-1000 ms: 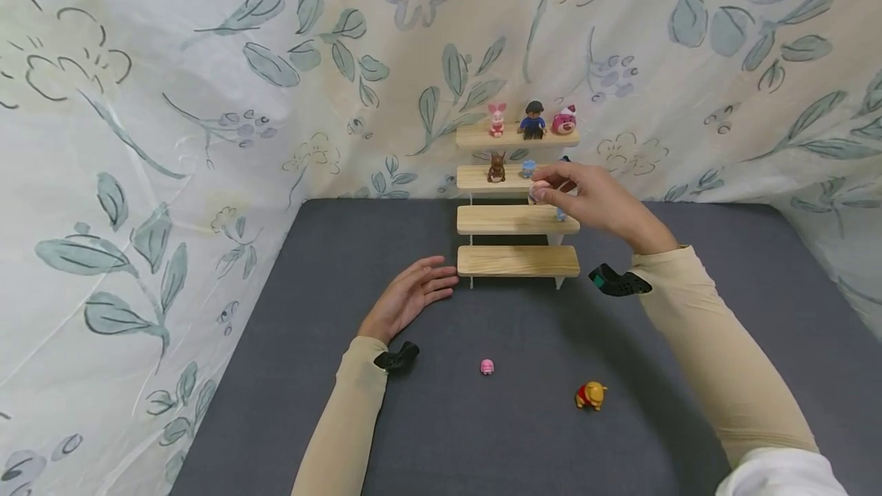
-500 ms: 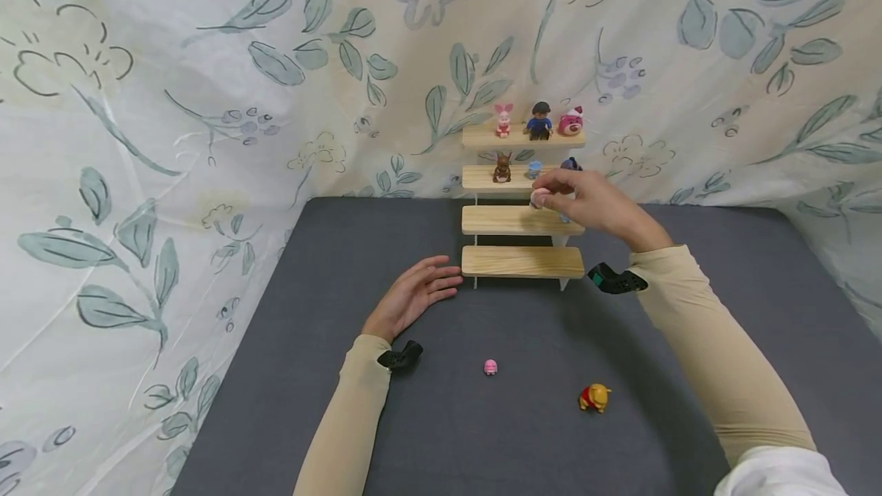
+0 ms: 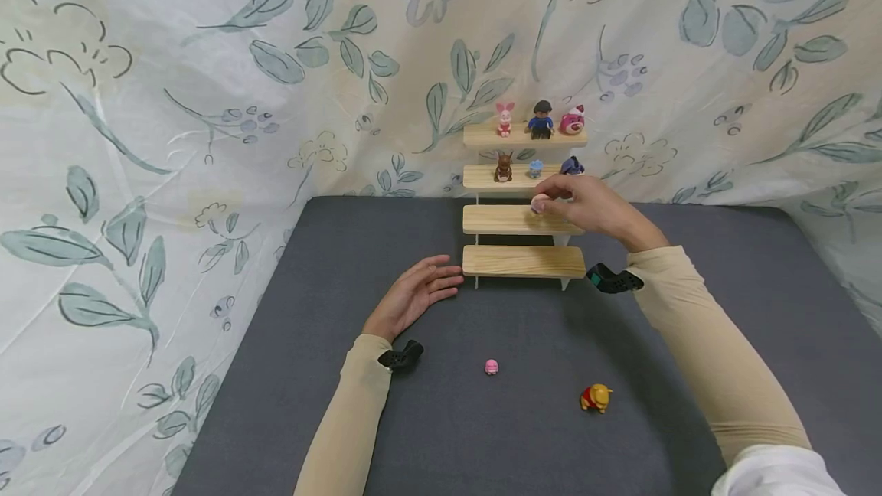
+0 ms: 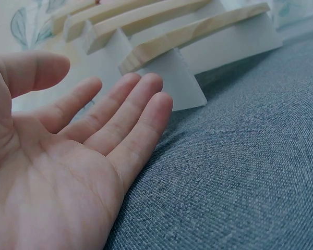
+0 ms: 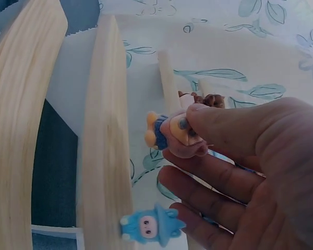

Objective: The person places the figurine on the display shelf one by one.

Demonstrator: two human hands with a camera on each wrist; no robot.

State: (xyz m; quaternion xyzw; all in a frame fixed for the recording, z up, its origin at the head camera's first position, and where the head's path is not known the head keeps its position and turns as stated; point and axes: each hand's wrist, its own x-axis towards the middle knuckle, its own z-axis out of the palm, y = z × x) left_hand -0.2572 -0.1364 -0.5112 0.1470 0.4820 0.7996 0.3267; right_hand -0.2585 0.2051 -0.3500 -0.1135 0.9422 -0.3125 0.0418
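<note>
My right hand [image 3: 586, 205] pinches a small figurine [image 5: 173, 134] with a pink top, blue trousers and yellowish feet between thumb and index finger. It hangs close over the second-lowest step [image 3: 506, 219] of a wooden display stand. On that same step, a light-blue figurine [image 5: 152, 225] with a pink face stands below my fingers in the right wrist view; my hand hides it in the head view. My left hand [image 3: 413, 297] rests on the dark cloth beside the left end of the lowest step [image 3: 524, 261], fingers loosely extended and nothing in them.
The top step holds a pink rabbit-eared figure [image 3: 504, 120], a blue-shirted toy person [image 3: 540, 121] and a magenta bear [image 3: 572, 122]. Below stand a brown figure [image 3: 504, 168], a small blue one [image 3: 535, 168] and a dark-blue one [image 3: 572, 165]. A pink figurine [image 3: 491, 367] and yellow bear [image 3: 596, 398] are in front.
My right hand has lowered the figurine slightly toward the second-lowest step, uncovering the dark-blue figure above it. The head view has shifted a little. My left hand stays by the stand.
</note>
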